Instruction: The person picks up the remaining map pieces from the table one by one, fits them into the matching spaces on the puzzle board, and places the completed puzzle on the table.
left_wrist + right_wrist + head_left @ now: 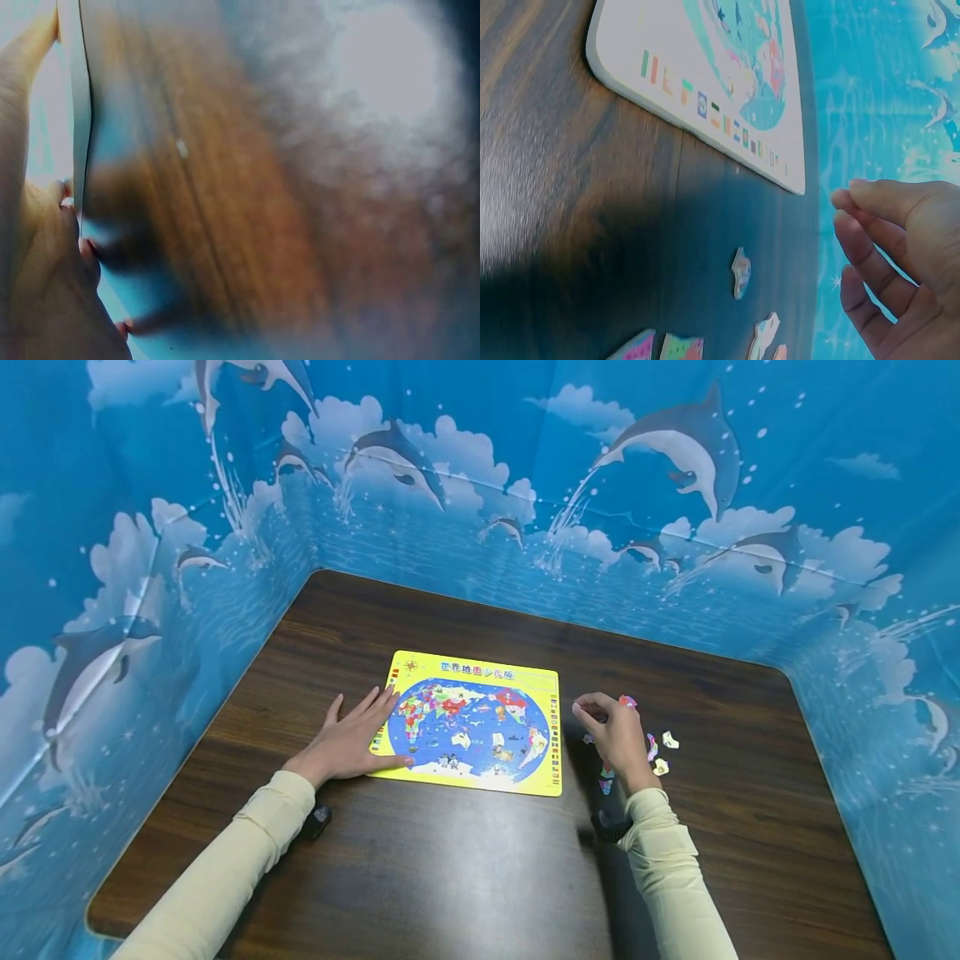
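A yellow-bordered world map puzzle board (477, 782) lies flat on the dark wooden table. My left hand (352, 739) rests on its left edge, fingers spread and thumb along the lower corner. Just right of the board, my right hand (611, 727) is above the table with thumb and index fingertips (855, 191) together; nothing shows between them. Loose map pieces lie under and beside that hand: a red-pink piece (628, 701), a purple piece (652, 746), a white piece (671, 740), a cream piece (661, 767) and a multicoloured piece (606, 785).
The wooden table (480, 877) has rounded corners. Blue dolphin-print cloth (480, 560) hangs closely along its back and sides. Dark wrist devices, one at the left wrist (317, 821) and one at the right wrist (611, 827), sit low beside the sleeves.
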`<state>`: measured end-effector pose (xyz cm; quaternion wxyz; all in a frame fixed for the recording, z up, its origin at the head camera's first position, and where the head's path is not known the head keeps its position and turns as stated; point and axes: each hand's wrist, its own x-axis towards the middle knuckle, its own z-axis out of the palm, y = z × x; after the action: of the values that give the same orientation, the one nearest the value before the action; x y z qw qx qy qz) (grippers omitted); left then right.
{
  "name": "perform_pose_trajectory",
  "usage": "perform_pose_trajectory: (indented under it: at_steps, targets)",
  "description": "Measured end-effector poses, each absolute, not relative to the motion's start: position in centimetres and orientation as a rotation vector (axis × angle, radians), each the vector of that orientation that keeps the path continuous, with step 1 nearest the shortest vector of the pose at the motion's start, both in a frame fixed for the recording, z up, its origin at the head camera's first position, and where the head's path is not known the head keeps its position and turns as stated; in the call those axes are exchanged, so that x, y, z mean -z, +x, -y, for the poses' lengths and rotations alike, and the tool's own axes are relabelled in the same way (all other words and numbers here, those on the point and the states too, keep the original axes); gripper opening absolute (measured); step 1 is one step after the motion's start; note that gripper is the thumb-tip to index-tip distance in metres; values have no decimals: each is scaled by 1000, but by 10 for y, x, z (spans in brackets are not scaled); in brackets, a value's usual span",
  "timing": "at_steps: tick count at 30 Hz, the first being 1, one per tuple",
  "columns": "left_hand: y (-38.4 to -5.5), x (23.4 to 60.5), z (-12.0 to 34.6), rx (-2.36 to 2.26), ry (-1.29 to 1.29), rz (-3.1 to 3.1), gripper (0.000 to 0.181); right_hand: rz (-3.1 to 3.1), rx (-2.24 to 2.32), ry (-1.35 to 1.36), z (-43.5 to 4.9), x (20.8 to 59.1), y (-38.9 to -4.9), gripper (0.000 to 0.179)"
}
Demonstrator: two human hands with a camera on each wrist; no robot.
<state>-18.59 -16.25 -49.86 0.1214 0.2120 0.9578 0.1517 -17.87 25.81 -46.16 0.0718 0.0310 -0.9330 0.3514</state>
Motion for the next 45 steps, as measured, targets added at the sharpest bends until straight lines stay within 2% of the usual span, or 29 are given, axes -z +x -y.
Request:
perform_pose_trajectory:
  at_steps: [12,27,45]
  targets:
    - [-186,500,164,-468,624,-2796,110,2775,-1108,112,-245,463,-182,20]
    - [-175,501,167,-450,654,-2768,112,2829,-1326,51,-215,481,-188,26]
    - [-170,502,169,-447,679,-2773,112,2907,-1426,92,-175,493,-199,20]
